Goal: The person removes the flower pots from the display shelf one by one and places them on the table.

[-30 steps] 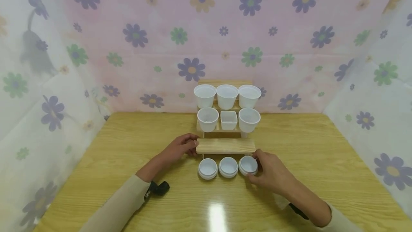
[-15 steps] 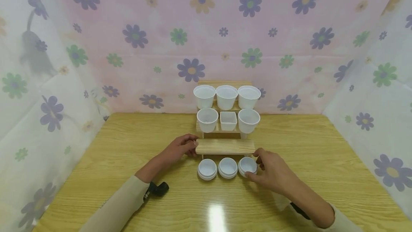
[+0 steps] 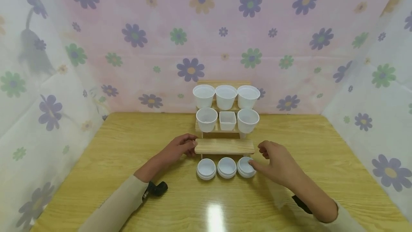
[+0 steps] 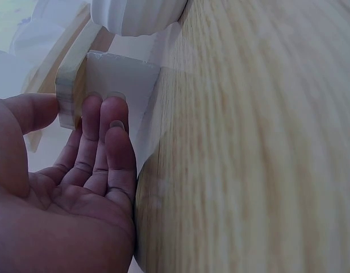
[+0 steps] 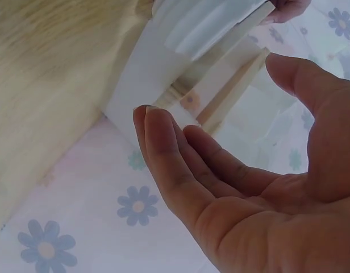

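A tiered wooden display stand (image 3: pixel 225 146) with white side supports stands on the table, its lowest board bare. At that board's left end my left hand (image 3: pixel 180 148) grips, thumb on the wood and curled fingers against the white support (image 4: pixel 121 74) in the left wrist view. My right hand (image 3: pixel 279 164) hovers off the right end, thumb and fingers spread apart, holding nothing. Its thumb overlaps the rightmost round white pot (image 3: pixel 245 169) in the head view; contact cannot be told. Two similar pots, the left one (image 3: pixel 206 169) and the middle one (image 3: pixel 226 168), stand beside it in front of the stand.
White cups, among them a round one (image 3: pixel 206 120) and a square one (image 3: pixel 227 121), fill the middle tier. Three larger cups, one in the centre (image 3: pixel 226 97), occupy the top tier. Flowered cloth (image 3: pixel 212 46) rises behind the wooden table (image 3: pixel 145 128).
My right hand has drawn away to the right from the stand's right end and the rightmost pot, its fingers lifting off. The left hand keeps its place at the board.
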Available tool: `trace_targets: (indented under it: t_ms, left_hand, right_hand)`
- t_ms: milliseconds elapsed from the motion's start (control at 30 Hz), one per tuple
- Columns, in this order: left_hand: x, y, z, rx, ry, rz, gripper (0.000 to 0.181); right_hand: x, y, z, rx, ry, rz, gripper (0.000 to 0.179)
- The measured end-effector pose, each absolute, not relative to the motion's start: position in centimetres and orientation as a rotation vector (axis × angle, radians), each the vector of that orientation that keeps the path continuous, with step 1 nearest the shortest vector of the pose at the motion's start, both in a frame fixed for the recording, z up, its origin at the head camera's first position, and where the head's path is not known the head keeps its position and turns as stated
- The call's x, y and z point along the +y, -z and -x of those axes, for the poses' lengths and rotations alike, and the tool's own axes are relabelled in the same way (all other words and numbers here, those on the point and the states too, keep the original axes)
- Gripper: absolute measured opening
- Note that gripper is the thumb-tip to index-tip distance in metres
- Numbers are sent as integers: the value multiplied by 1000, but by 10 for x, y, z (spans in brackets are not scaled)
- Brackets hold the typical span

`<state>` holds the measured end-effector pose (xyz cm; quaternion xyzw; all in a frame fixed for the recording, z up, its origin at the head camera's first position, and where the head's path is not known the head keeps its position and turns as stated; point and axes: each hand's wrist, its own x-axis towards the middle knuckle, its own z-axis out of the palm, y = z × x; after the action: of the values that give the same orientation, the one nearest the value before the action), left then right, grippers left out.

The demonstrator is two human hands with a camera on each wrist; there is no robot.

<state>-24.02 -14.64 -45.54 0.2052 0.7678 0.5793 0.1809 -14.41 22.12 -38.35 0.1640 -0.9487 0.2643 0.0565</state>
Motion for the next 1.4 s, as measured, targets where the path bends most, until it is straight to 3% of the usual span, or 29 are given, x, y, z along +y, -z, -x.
trace_targets:
  t_ms: [833, 1400]
  left_hand:
    - [-146, 460, 247, 2180, -1639, -557, 45]
    - [-147, 461, 239, 2178, -1641, -577, 46]
  right_hand:
    - [231, 360, 171, -2766, -863, -408, 66]
    - [220, 349, 195, -2707, -994, -393, 66]
